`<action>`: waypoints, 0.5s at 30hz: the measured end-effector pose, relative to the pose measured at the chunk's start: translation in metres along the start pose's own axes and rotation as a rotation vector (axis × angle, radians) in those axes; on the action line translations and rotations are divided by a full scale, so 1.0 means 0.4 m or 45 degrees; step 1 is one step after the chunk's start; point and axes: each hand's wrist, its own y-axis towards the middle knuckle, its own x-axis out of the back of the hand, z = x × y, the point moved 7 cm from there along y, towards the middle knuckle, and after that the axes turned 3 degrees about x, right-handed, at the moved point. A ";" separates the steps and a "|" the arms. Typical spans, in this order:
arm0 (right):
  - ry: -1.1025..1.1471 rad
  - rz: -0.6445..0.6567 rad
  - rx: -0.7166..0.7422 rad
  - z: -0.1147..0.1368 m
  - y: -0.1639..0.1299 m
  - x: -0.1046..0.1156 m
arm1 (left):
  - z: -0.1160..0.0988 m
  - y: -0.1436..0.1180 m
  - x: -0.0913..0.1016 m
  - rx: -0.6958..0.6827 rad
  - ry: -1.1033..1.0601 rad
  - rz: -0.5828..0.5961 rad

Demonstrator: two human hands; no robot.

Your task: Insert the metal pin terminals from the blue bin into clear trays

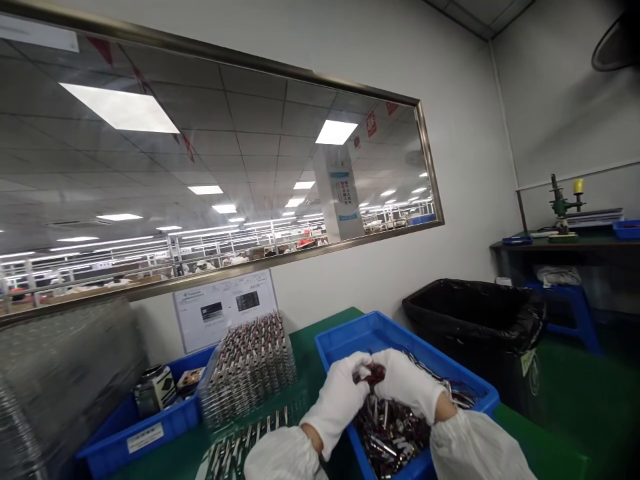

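My left hand [343,393] and my right hand [406,383], both in white gloves, meet above a blue bin [327,343]. Their fingers are closed around a dark red bundle [374,375], perhaps wires, too small and partly covered to make out fully. Beneath them in the bin lies a heap of small shiny metal parts [387,433] with dark red bits among them. Left of my hands, a tray [250,440] holds slim metal pieces in rows. Behind it rises a stack of clear trays [250,373] filled with similar pieces.
Another blue bin [145,437] with a dark can-like container [154,392] stands at left, beside plastic-wrapped material [75,373]. A lined black trash bin [475,313] is to the right. A printed sheet [225,310] leans against the wall under the window. A green hand press [563,207] stands on the far bench.
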 end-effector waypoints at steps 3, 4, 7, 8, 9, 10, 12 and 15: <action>0.051 -0.028 0.008 -0.024 -0.015 0.037 | -0.024 -0.002 0.020 -0.072 -0.067 -0.002; 0.063 -0.039 -0.014 -0.044 -0.021 0.051 | -0.016 -0.002 0.025 -0.023 -0.053 0.005; 0.106 -0.080 -0.098 -0.115 -0.047 0.097 | 0.027 -0.010 0.053 0.216 0.136 0.007; 0.128 -0.076 -0.125 -0.137 -0.056 0.108 | 0.039 -0.016 0.061 0.288 0.227 0.034; 0.127 -0.048 -0.166 -0.158 -0.064 0.113 | 0.048 -0.022 0.064 0.335 0.312 0.084; 0.094 -0.001 -0.208 -0.174 -0.069 0.112 | 0.051 -0.027 0.063 0.354 0.388 0.147; -0.028 0.105 -0.287 -0.192 -0.067 0.094 | 0.047 -0.027 0.047 0.318 0.460 0.258; -0.179 0.168 -0.318 -0.178 -0.037 0.042 | 0.036 -0.004 0.005 0.228 0.403 0.260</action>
